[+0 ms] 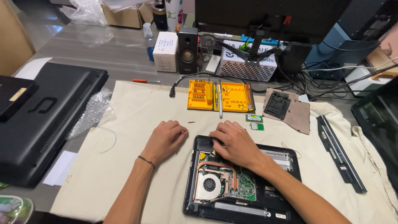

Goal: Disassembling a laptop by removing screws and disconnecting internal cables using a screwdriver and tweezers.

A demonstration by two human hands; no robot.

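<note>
two hands at the top edge of an opened laptop on a cream cloth

the laptop [232, 182] lies base-up near the front of the cloth [124, 166], its cover off so the copper heat pipe and round fan [209, 184] show. the right hand [234, 143] rests on the laptop's upper edge, fingers curled down onto a dark part there; whether it pinches anything i cannot tell. the left hand [165, 139] lies on the cloth just beside the laptop's upper left corner, fingers loosely bent and holding nothing, a dark band on its wrist. behind the hands sits an open orange screwdriver bit case [219, 96], with two small green circuit cards [255, 121] to its right and a long black battery [340, 153] further right
</note>
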